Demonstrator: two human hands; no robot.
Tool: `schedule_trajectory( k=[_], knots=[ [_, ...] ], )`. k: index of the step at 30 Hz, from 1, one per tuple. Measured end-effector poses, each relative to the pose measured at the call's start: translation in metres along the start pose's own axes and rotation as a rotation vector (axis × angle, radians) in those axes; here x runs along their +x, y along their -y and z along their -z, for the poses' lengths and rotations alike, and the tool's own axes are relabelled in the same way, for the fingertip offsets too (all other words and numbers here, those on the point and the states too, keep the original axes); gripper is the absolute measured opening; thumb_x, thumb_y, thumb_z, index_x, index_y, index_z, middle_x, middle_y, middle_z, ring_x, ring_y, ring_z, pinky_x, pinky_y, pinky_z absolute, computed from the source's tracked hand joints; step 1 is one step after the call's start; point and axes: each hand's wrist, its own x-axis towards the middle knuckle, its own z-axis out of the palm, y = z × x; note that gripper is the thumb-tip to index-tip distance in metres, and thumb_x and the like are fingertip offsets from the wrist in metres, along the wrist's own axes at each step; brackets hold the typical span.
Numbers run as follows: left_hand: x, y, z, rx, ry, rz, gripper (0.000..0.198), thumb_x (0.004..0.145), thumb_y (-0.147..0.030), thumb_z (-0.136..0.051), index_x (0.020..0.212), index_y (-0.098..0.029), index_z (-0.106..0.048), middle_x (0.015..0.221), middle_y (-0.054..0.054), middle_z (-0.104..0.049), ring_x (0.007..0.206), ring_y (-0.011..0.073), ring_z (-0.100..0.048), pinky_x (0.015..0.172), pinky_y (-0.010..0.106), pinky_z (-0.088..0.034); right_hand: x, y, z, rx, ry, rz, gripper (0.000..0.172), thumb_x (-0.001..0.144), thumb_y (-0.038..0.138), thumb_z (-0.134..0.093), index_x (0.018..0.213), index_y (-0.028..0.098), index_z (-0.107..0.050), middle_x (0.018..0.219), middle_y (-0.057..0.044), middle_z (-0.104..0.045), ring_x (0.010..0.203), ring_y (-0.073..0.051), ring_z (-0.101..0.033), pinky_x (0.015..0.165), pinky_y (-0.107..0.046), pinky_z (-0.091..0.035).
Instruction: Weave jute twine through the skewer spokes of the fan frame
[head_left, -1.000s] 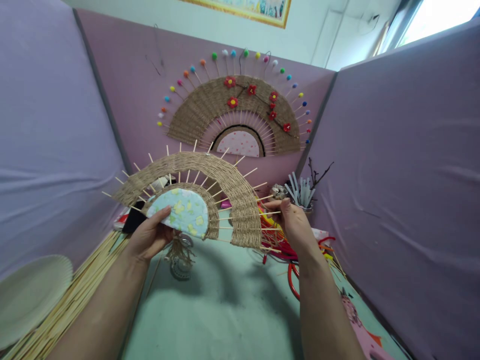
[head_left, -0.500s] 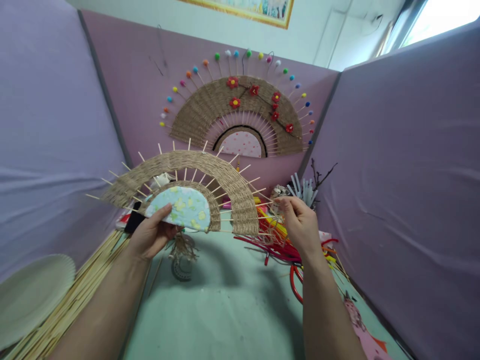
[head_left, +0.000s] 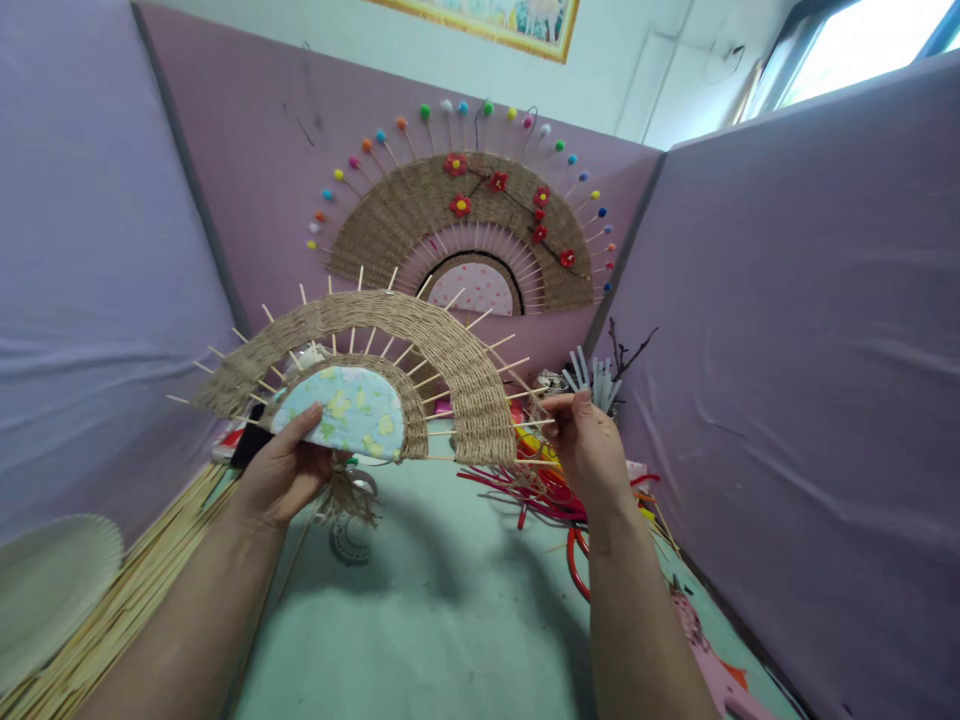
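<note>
A woven fan point(head_left: 480, 400) of brown twine on thin wooden sticks is held up over the table, with stick ends poking out along its arc. Its half-round centre carries light blue cloth point(head_left: 360, 410) with a yellow-green flower pattern. My left hand point(head_left: 281, 480) grips this centre at its lower left, thumb in front and fingers behind. At the fan's right end, my right hand point(head_left: 592, 450) pinches a strand of twine point(head_left: 521, 385) that runs down from the woven band past the stick tips. Below my left hand hangs a frayed tuft of twine point(head_left: 349, 500).
A larger finished fan point(head_left: 375, 225) with pom-poms and red flowers hangs on the back panel. Coloured pipe cleaners point(head_left: 525, 490), glue sticks point(head_left: 592, 380) and a twig point(head_left: 630, 350) lie at right. Long sticks point(head_left: 142, 590) and a white plate point(head_left: 60, 565) are at left.
My right hand has shifted slightly against the stick ends, and the twine now shows stretched from the woven band to its fingers. The fan and left hand sit slightly further left in view.
</note>
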Motion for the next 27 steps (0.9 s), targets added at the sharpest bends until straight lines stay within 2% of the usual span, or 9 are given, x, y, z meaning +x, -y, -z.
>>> schedule_trajectory(
  k=[7,13,18,22,27],
  knots=[
    [-0.004,-0.001,-0.005,-0.032,0.017,-0.021,0.033,0.088,-0.003,-0.046,0.115,-0.014,-0.06,0.088,0.004,-0.076,0.073,0.0168,-0.073,0.054,0.021,-0.06,-0.004,0.001,-0.003,0.118,0.148,-0.144,0.021,0.07,0.038,-0.073,0.076,0.018,-0.072,0.064,0.0,-0.056,0.058,-0.009,-0.046,0.054,-0.021,-0.038],
    [-0.003,0.0,-0.003,-0.027,0.024,-0.033,0.032,0.089,-0.004,-0.046,0.114,-0.016,-0.061,0.088,0.004,-0.076,0.072,0.0175,-0.073,0.055,0.024,-0.061,-0.003,0.0,-0.002,0.21,0.19,-0.156,0.015,0.071,0.03,-0.067,0.078,0.019,-0.075,0.066,-0.001,-0.06,0.061,-0.01,-0.049,0.057,-0.022,-0.04],
    [0.002,-0.001,0.0,-0.039,0.01,-0.04,0.031,0.087,-0.005,-0.048,0.114,-0.015,-0.061,0.088,0.004,-0.076,0.07,0.0173,-0.072,0.055,0.025,-0.061,-0.005,-0.007,0.0,-0.007,0.278,-0.228,0.017,0.068,0.021,-0.065,0.082,0.022,-0.075,0.086,-0.002,-0.07,0.071,-0.013,-0.058,0.067,-0.024,-0.044],
    [0.003,-0.004,0.002,-0.023,-0.015,-0.049,0.027,0.087,-0.004,-0.049,0.108,-0.013,-0.063,0.087,0.004,-0.076,0.071,0.0178,-0.072,0.056,0.026,-0.061,-0.004,-0.011,0.004,-0.284,0.322,-0.127,0.023,0.074,0.021,-0.058,0.09,0.022,-0.074,0.094,-0.003,-0.071,0.084,-0.017,-0.061,0.076,-0.029,-0.047],
    [0.002,-0.007,0.006,0.011,0.029,-0.026,0.022,0.085,-0.003,-0.051,0.1,-0.012,-0.064,0.086,0.004,-0.076,0.068,0.0169,-0.072,0.058,0.024,-0.061,-0.004,-0.003,0.004,-0.535,0.422,0.037,0.033,0.078,0.014,-0.046,0.097,0.021,-0.072,0.102,-0.004,-0.069,0.096,-0.018,-0.061,0.089,-0.033,-0.044]
  ],
)
